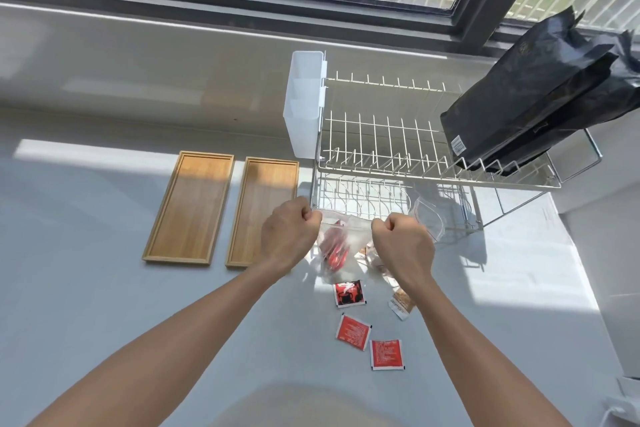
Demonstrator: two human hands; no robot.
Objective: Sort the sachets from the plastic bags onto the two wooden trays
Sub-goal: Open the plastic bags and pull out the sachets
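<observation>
My left hand and my right hand each pinch an upper corner of a clear plastic bag held above the counter; red sachets show inside it. Three red sachets lie on the counter below: one, another, a third. A brown sachet lies right of them, with more brown sachets partly hidden behind my right wrist. Two bare wooden trays, left tray and right tray, lie side by side to the left. A second clear bag sits under the rack.
A white two-tier wire dish rack stands behind the bags, with a white plastic caddy on its left end and black foil pouches leaning on its right. A window ledge runs along the back; the counter ends at the right.
</observation>
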